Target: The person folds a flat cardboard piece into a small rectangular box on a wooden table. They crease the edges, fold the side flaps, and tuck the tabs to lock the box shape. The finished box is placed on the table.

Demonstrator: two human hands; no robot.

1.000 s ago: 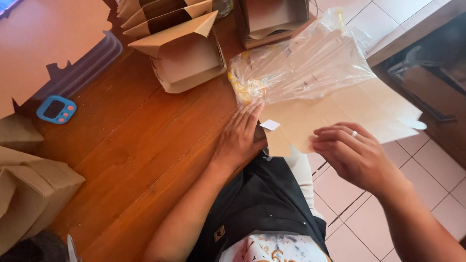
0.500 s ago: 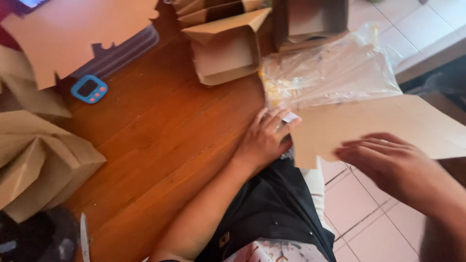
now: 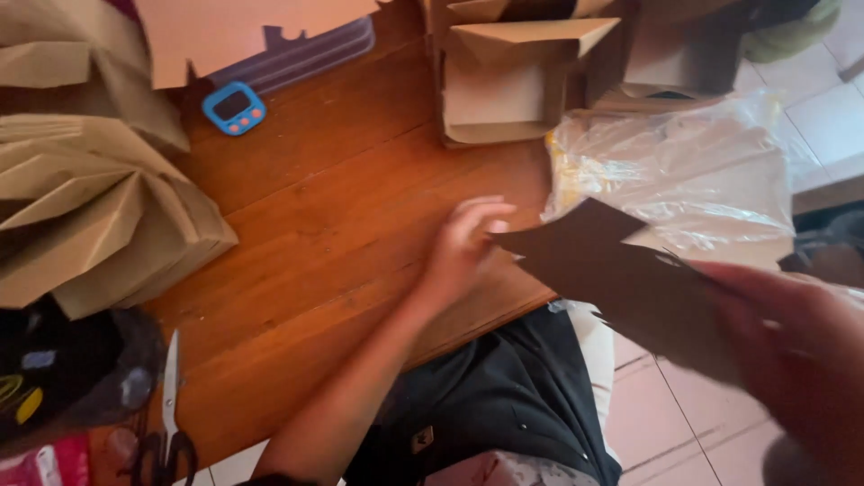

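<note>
A flat brown cardboard sheet (image 3: 621, 279) is lifted off the wooden table (image 3: 324, 234) and tilted toward me, its shaded side showing. My right hand (image 3: 792, 333) grips it at the lower right, blurred. Fingers apart, my left hand (image 3: 463, 247) hovers over the table and touches the sheet's left corner. A clear plastic bag (image 3: 684, 171) with more cardboard inside lies behind the sheet at the table's right edge.
Folded open cardboard boxes (image 3: 513, 81) stand at the back. Stacked brown paper pieces (image 3: 90, 207) fill the left side. A small blue timer (image 3: 234, 108) lies near a clear lidded container (image 3: 306, 54). Scissors (image 3: 169, 423) rest at the lower left. Tiled floor (image 3: 684, 432) shows below.
The cardboard sheet has been raised off the plastic bag and tipped up by my right hand. My left hand has lifted off the table surface. The view has shifted right.
</note>
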